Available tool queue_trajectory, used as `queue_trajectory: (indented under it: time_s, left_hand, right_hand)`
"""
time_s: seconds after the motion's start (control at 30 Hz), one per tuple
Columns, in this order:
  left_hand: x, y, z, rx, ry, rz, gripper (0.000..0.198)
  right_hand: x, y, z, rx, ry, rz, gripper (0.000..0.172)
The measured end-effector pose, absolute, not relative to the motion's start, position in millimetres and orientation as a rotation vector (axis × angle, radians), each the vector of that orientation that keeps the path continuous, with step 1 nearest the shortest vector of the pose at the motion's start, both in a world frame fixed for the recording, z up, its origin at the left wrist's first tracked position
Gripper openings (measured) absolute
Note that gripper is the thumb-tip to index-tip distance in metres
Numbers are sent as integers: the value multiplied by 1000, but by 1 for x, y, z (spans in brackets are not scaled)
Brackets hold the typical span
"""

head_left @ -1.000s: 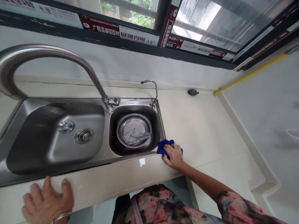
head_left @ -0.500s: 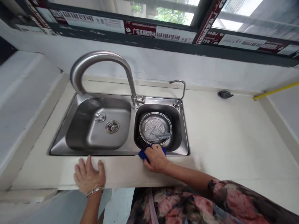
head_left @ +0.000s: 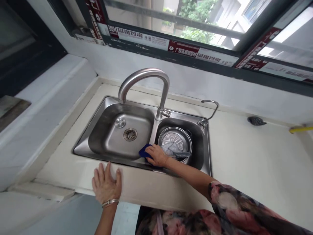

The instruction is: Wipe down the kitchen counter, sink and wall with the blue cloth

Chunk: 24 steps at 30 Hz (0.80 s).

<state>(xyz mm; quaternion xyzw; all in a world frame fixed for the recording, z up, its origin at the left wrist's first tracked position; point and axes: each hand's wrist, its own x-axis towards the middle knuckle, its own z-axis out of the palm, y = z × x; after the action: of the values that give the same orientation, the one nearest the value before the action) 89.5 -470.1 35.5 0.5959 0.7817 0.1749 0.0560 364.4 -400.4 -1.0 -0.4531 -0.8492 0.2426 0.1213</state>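
My right hand [head_left: 157,155] presses a dark blue cloth [head_left: 144,151] onto the front end of the divider between the two bowls of the steel sink [head_left: 81,150]. Its fingers are bent over the cloth, which shows mostly on their left side. My left hand [head_left: 106,183], with a bangle at the wrist, lies flat on the counter's front strip, fingers spread and holding nothing. In the right bowl, just beyond my right forearm, sits a round steel strainer basin [head_left: 175,136]. A crumpled grey plastic wrapper [head_left: 176,150] lies in it.
A tall curved faucet [head_left: 146,72] rises behind the divider. A thin small tap [head_left: 212,107] stands at the right back corner. On the counter [head_left: 249,169] lies a dark crumpled bundle [head_left: 256,121], near a yellow pipe [head_left: 302,129]. A drain plug [head_left: 120,122] rests in the left bowl.
My right hand has slid the cloth from the right bowl's front rim leftward to the divider. My left hand stays flat on the counter. The view has shifted and tilted.
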Motion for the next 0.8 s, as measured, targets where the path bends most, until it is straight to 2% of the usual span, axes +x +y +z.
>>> queue_trajectory:
  time_s: [0.4,0.57,0.67,0.8]
  left_hand:
    - [89,-471,34,1780,2387,503,67]
    - [89,-471,34,1777,2385,537,68]
    - [89,-470,35,1766,2383,510,68]
    - [90,-467,38,1750,2397,470,69]
  right_hand:
    - [399,-263,19,-1945,-2290,370,41]
    - [371,-287,31,-2093,-2158,423,45]
    - [353,-325,35,-1959,-2237,499,49]
    - [344,-383,31,-1654,-2323,685,46]
